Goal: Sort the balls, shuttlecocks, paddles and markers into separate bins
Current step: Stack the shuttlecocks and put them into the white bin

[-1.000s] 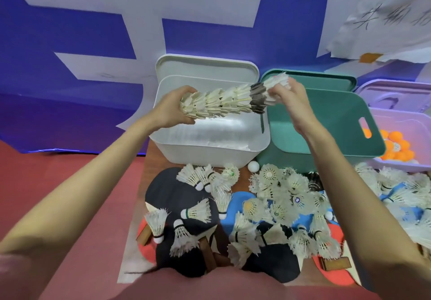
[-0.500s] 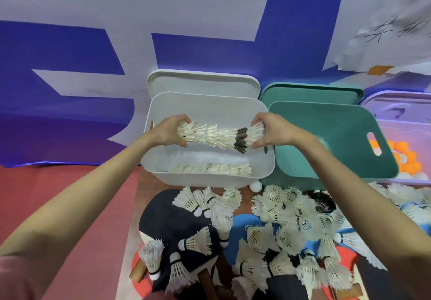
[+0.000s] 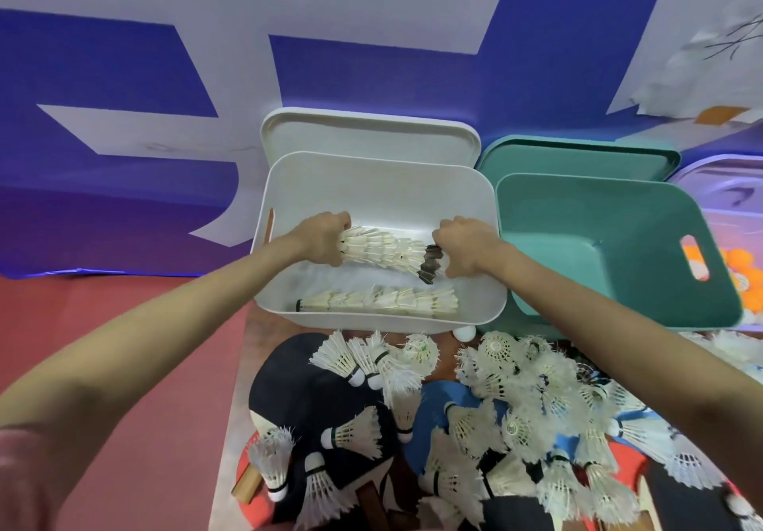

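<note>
A long nested stack of shuttlecocks (image 3: 384, 251), white with one dark one near its right end, is held low inside the white bin (image 3: 371, 183). My left hand (image 3: 324, 237) grips its left end and my right hand (image 3: 462, 243) grips its right end. A second nested stack (image 3: 380, 301) lies on the bin floor by the near wall. Loose shuttlecocks (image 3: 516, 402) cover the table in front, lying over black (image 3: 297, 382), blue (image 3: 437, 402) and red (image 3: 631, 462) paddles. A white ball (image 3: 464, 333) sits just below the bin.
A green bin (image 3: 598, 241) with a handle slot stands right of the white one. Beyond it a purple bin (image 3: 735, 200) holds orange balls (image 3: 743, 266). Lids lean behind the bins against a blue and white wall. Red floor lies left of the table.
Both hands have carried the stack of shuttlecocks down from above the white bin's rim into the bin, close over the stack lying there.
</note>
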